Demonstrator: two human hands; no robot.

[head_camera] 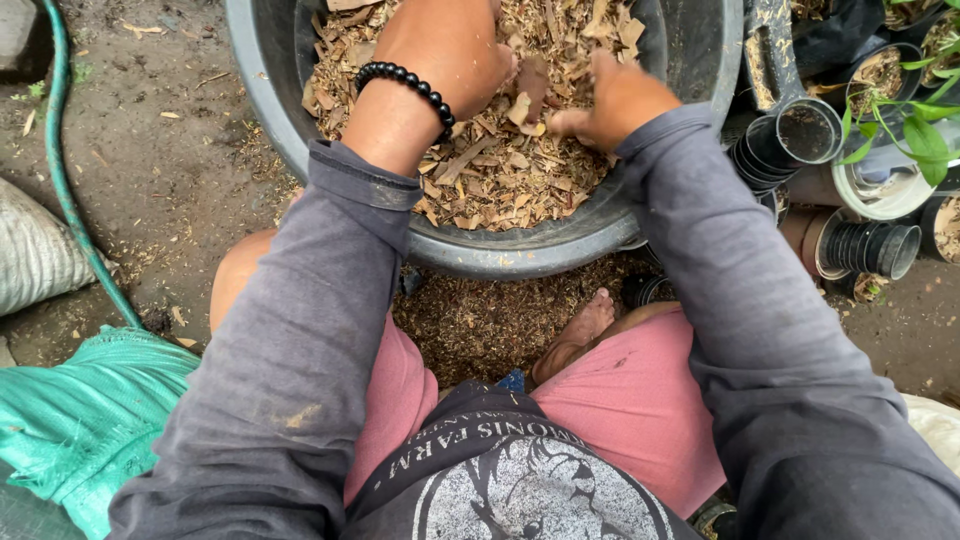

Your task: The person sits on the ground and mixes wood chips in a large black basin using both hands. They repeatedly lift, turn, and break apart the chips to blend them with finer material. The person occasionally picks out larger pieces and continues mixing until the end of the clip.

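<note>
A big dark plastic tub (262, 70) stands on the ground in front of my knees, filled with brown wood chips and dry leaf bits (500, 170). My left hand (450, 45), with a black bead bracelet (408, 85) on the wrist, is pushed palm down into the chips, fingers buried. Beside it, my right hand (612, 100) digs into the same heap, its fingers curled around a clump of chips. Grey sleeves cover both arms.
Stacks of black plastic nursery pots (780, 145) lie on their sides at the right, next to potted green seedlings (915, 130). A green hose (70, 190) runs over the dirt at the left, near a green sack (80, 410) and a white sack (35, 255). Spilled chips lie between my legs.
</note>
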